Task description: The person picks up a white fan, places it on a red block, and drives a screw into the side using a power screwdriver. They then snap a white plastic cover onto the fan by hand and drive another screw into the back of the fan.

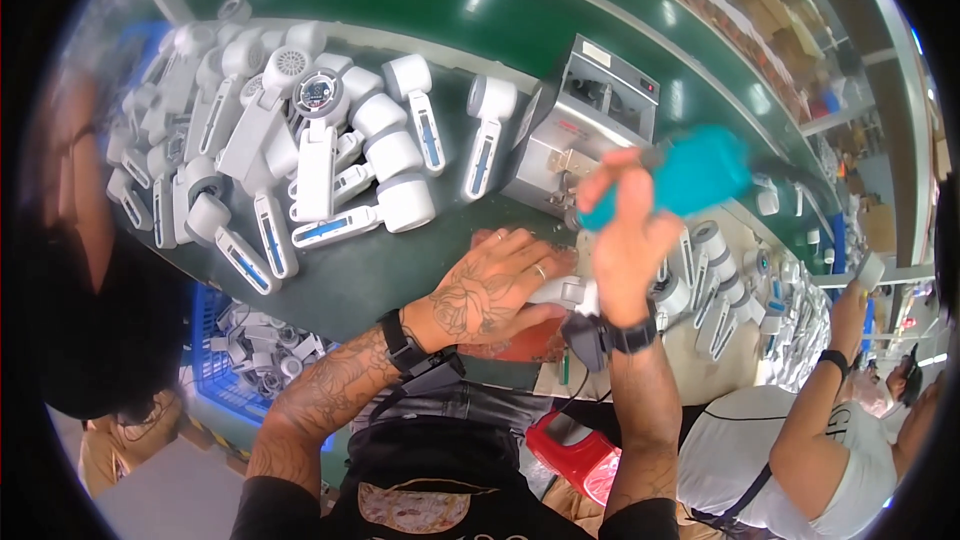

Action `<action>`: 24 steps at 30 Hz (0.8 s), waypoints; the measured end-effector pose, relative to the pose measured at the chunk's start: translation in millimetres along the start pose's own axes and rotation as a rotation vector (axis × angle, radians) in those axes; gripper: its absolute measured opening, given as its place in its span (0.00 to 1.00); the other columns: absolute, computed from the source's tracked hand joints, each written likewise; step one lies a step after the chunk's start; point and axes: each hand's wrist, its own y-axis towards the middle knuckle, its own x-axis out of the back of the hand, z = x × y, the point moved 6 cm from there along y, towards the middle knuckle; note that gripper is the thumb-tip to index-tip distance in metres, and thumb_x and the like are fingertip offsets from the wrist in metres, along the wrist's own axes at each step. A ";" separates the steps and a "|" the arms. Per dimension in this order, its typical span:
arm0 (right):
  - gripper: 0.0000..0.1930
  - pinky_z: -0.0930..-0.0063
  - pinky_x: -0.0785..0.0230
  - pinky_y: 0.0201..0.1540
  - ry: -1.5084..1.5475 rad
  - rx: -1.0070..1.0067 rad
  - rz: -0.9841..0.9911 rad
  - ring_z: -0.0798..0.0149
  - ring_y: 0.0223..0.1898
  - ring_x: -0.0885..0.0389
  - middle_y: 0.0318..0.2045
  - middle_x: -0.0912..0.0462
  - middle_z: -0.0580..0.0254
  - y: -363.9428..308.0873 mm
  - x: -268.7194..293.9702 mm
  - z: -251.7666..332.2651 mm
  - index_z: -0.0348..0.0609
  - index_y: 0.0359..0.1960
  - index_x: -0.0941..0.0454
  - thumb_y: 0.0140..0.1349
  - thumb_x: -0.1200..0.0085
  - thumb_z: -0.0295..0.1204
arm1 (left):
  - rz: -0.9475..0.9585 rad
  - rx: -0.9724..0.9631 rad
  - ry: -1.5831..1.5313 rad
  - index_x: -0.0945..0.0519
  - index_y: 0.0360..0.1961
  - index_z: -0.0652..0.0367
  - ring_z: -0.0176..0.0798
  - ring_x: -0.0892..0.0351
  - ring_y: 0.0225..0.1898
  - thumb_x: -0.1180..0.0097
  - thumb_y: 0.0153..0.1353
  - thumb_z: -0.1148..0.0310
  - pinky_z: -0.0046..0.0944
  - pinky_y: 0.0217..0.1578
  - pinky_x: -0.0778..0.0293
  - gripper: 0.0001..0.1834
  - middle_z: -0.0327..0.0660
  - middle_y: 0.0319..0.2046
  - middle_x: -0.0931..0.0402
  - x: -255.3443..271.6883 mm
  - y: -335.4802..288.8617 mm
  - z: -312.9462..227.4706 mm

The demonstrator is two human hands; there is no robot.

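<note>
My right hand [628, 240] is wrapped round a teal electric screwdriver [695, 175], blurred by motion. The tool lies aslant beside the front of a grey metal screw feeder [545, 165]. Lower on the bench, my left hand [495, 280] rests over a reddish-brown mat [520, 345], its fingers and thumb round a white plastic fan part [562, 291]. Much of that part is hidden under the hand, and its right end passes behind my right wrist. The screwdriver's tip is hidden by my right hand.
Many white handheld fans [320, 165] are heaped on the bench's left; more fans [715, 280] lie at right. A blue basket [210, 340] of small white parts stands below the bench edge. People sit close by: a dark-clothed person [120, 320] left, a white-shirted person [770, 450] right.
</note>
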 end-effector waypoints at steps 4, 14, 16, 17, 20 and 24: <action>0.30 0.73 0.34 0.28 0.085 -0.024 -0.048 0.67 0.23 0.27 0.22 0.25 0.62 -35.6 35.5 22.7 0.33 0.47 0.27 0.69 0.44 0.54 | -0.006 0.002 0.008 0.20 0.51 0.53 0.46 0.27 0.48 0.32 0.56 0.56 0.46 0.50 0.29 0.24 0.40 0.48 0.24 0.7 5.0 -4.3; 0.31 0.70 0.33 0.29 0.056 -0.084 -0.050 0.66 0.24 0.27 0.23 0.25 0.60 -50.9 43.3 11.7 0.31 0.48 0.29 0.67 0.44 0.55 | 0.091 0.022 0.000 0.26 0.59 0.55 0.50 0.28 0.52 0.37 0.60 0.55 0.54 0.56 0.31 0.28 0.44 0.50 0.26 -2.0 2.4 -3.1; 0.31 0.69 0.32 0.29 0.054 -0.091 -0.049 0.65 0.24 0.27 0.24 0.25 0.60 -52.4 44.2 8.3 0.31 0.47 0.29 0.68 0.44 0.54 | 0.032 0.019 0.013 0.18 0.48 0.52 0.46 0.27 0.49 0.34 0.58 0.53 0.47 0.50 0.30 0.21 0.39 0.48 0.24 1.3 4.2 -4.8; 0.29 0.69 0.32 0.30 0.063 -0.092 -0.045 0.65 0.25 0.27 0.24 0.26 0.60 -53.0 43.7 6.8 0.33 0.46 0.30 0.69 0.45 0.53 | 0.034 0.022 0.012 0.18 0.48 0.52 0.46 0.27 0.49 0.34 0.58 0.53 0.47 0.50 0.30 0.21 0.39 0.48 0.24 0.6 3.8 -4.4; 0.25 0.68 0.32 0.31 0.074 -0.086 -0.026 0.65 0.25 0.28 0.24 0.27 0.60 -54.5 43.1 1.6 0.35 0.43 0.32 0.71 0.46 0.51 | 0.023 0.016 0.026 0.18 0.48 0.52 0.46 0.27 0.49 0.35 0.59 0.53 0.47 0.50 0.30 0.21 0.40 0.47 0.24 -0.9 3.8 -4.7; 0.21 0.68 0.33 0.30 0.085 -0.072 0.022 0.66 0.23 0.30 0.23 0.29 0.60 -53.9 40.9 -1.6 0.39 0.39 0.34 0.73 0.48 0.47 | 0.129 0.036 0.058 0.27 0.59 0.56 0.49 0.29 0.53 0.38 0.61 0.55 0.52 0.57 0.32 0.28 0.44 0.48 0.27 -1.7 5.6 -7.4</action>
